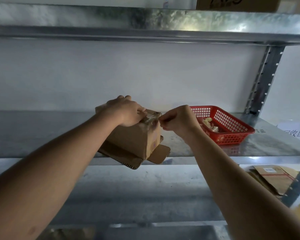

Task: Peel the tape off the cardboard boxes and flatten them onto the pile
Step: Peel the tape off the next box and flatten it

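Left hand grips box on shelf; right hand pinches tape. Pull low, steady, along seam.

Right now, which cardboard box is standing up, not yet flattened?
The cardboard box under the left hand on the middle shelf stands upright. The flattened cardboard on the lower shelf at right lies flat.

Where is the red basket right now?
In the head view, the red basket sits on the metal shelf, right of the cardboard box, just behind the right hand.
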Demonstrator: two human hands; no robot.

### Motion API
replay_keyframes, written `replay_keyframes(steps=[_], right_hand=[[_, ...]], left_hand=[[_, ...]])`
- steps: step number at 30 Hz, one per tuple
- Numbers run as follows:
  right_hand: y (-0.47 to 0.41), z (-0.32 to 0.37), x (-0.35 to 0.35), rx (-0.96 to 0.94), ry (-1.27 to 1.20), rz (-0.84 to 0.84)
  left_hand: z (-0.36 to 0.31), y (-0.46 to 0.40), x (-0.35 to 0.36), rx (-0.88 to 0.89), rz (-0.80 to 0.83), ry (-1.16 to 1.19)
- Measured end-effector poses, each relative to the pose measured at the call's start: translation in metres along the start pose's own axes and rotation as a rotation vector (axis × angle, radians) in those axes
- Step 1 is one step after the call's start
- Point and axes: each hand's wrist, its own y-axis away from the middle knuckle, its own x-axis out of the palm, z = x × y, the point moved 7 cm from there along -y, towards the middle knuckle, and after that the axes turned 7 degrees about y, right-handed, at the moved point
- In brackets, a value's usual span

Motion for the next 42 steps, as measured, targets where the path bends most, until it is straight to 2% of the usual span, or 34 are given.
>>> replay_keyframes(steps=[2,4,6,10,14,18,24,30,36,40,42], right_hand=[[-0.001,0.003,0.003,0.022,0.052,0.108],[0.001,0.002,0.005,0.078,-0.027,0.137],[0.005,0.0,0.005,0.131,-0.122,0.071],[0.004,-0.005,0.006,0.126,-0.104,-0.15],[0.005,-0.004,0.014,0.099,-0.217,-0.233],[0.008,0.001,0.02,0.02,-0.161,-0.301],[0.007,-0.006,0.024,0.117,-0.18,-0.328],[0.009,0.012,0.019,-0.008,0.086,-0.371],[0.017,0.02,0.027,-0.103,0.202,-0.315],[0.022,0.03,0.024,-0.268,0.302,-0.273],[0.025,0.031,0.02,-0.339,0.315,-0.242]], left_hand=[[-0.001,0.0,0.001,0.004,-0.021,0.004],[-0.002,-0.002,0.003,0.015,-0.036,0.016],[-0.002,-0.006,0.005,0.034,-0.036,0.051],[-0.005,-0.015,0.012,0.151,-0.011,0.254],[-0.01,-0.015,0.025,0.281,0.104,0.519],[-0.004,-0.019,0.029,0.244,0.14,0.531],[-0.002,-0.024,0.032,0.258,0.126,0.543],[-0.002,-0.024,0.032,0.294,0.087,0.526],[-0.002,-0.025,0.03,0.284,0.1,0.508],[-0.004,-0.033,0.026,0.261,0.145,0.683],[-0.006,-0.04,0.021,0.251,0.126,0.679]])
